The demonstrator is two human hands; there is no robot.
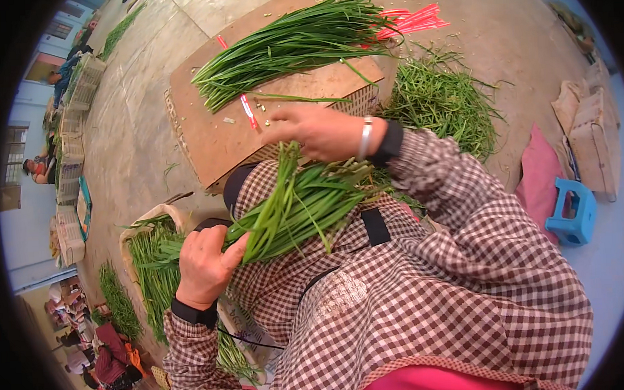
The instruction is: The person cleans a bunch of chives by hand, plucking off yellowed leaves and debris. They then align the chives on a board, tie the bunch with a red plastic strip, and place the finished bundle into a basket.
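Note:
A bunch of garlic chives point(305, 202) lies across my lap, its long green leaves partly crossing one another. My left hand point(208, 260) grips its left end, the thumb pressed over the leaves. Just above the bunch's upper tip, my right hand point(316, 129) hangs with its fingers apart and slightly blurred; nothing shows in them. Beyond it, a large pile of chives point(293, 48) rests on a brown board point(207, 137). A red-and-white strip point(248, 112) sticks out from under that pile, and a bundle of similar strips point(416, 21) lies at its right end.
Loose chive trimmings point(443, 101) are heaped on the floor right of the board. At my left stands an open sack point(163, 212) stuffed with greens. A blue stool point(572, 212) and a pale crate point(590, 137) are far right. Other people sit by crates point(67, 162) along the left wall.

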